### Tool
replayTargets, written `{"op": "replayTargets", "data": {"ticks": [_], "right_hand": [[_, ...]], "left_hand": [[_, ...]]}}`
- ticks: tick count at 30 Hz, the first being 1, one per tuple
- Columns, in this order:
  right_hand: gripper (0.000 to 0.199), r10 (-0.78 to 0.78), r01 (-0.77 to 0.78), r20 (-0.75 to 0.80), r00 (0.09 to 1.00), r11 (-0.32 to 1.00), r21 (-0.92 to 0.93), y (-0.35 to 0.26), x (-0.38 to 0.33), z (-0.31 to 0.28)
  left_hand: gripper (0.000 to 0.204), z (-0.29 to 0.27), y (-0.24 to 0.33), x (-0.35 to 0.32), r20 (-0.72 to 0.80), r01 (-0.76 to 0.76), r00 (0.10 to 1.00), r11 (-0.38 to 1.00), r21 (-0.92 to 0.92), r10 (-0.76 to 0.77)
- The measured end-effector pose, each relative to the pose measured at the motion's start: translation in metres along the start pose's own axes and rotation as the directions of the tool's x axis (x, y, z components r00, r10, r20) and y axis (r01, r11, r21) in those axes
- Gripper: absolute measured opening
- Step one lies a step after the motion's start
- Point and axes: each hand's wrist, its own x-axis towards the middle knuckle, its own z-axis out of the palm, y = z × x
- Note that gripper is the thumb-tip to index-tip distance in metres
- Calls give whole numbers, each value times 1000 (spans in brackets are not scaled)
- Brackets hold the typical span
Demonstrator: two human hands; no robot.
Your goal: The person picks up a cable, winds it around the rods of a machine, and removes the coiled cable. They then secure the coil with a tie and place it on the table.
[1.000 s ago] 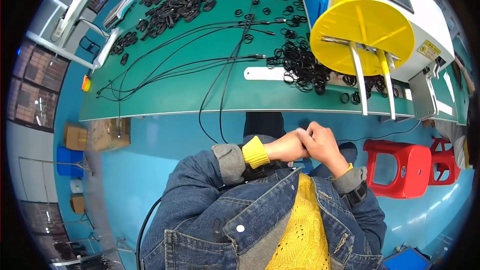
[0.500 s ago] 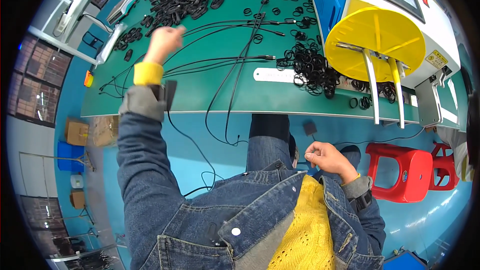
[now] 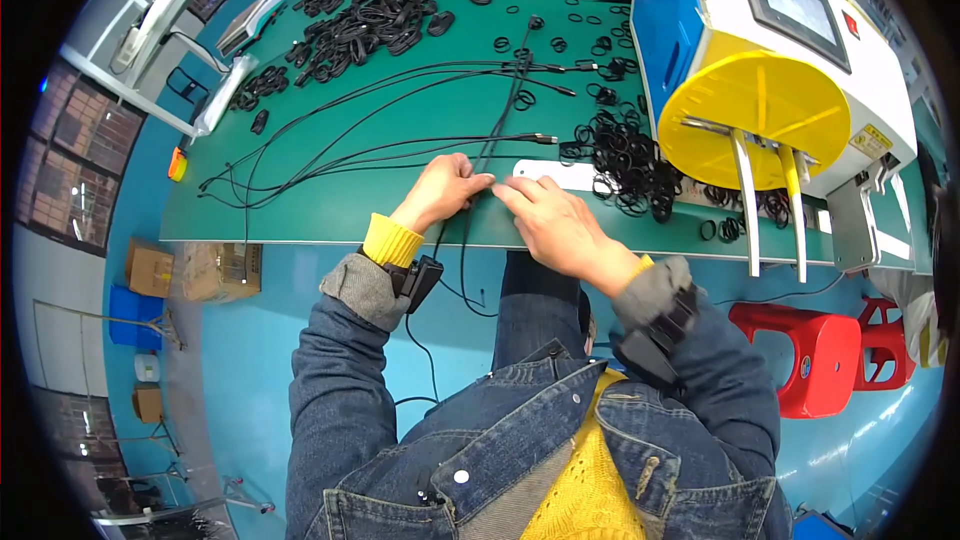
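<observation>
- Left hand (image 3: pixel 440 192) and right hand (image 3: pixel 548 225) pinching one black cable (image 3: pixel 470 240) together at table (image 3: pixel 300 225) edge.
- Cable trailing beyond fingertips, hanging below wrists.
- Likely gathering cable; next calls for steady pinch.
- Rings (image 3: pixel 625 155) just beyond right.

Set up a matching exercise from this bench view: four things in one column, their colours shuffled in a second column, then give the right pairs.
Things:
1. Round guard on the machine
2. Stool beside the bench
3. Bench mat
4. Cable at the tips of the left hand and right hand

Colours:
A. Green
B. Black
C. Yellow
D. Red

Pairs: 1-C, 2-D, 3-A, 4-B
</observation>
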Motion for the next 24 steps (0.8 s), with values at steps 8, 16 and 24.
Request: {"op": "replayTargets", "data": {"ticks": [8,16,24], "right_hand": [[27,-100,124,169,980,983,-132,-17,61,53],[28,72,-54,91,993,981,-187,-7,164,97],[34,229,-275,-313,922,955,-111,31,258,109]], "left_hand": [[16,-68,-29,-14,57,211,971,720,-661,-232],[20,-192,16,-19,36,48,998,989,-142,-43],[18,-219,-19,-113,-384,-5,915,949,-316,-123]]}}
